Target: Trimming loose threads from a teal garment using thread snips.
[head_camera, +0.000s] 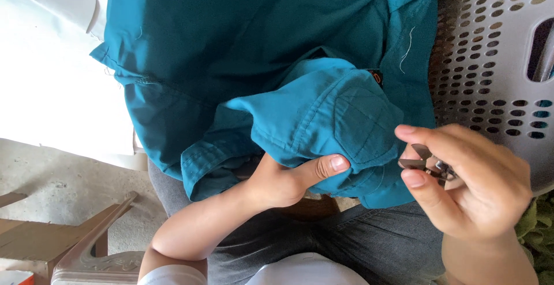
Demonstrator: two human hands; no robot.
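My right hand [479,187] pinches a small pair of metal thread snips [430,164] between thumb and fingers, blades at the right edge of the teal garment [259,71], while my left hand [283,181] grips a fold from below, thumb pressed on the cloth beside a quilted patch [360,120]. The garment lies across my lap, over grey trousers [358,244], with a perforated grey basket [496,60] at the far right. I judge the trimming partly done: a loose pale thread [407,48] hangs uncut further up.
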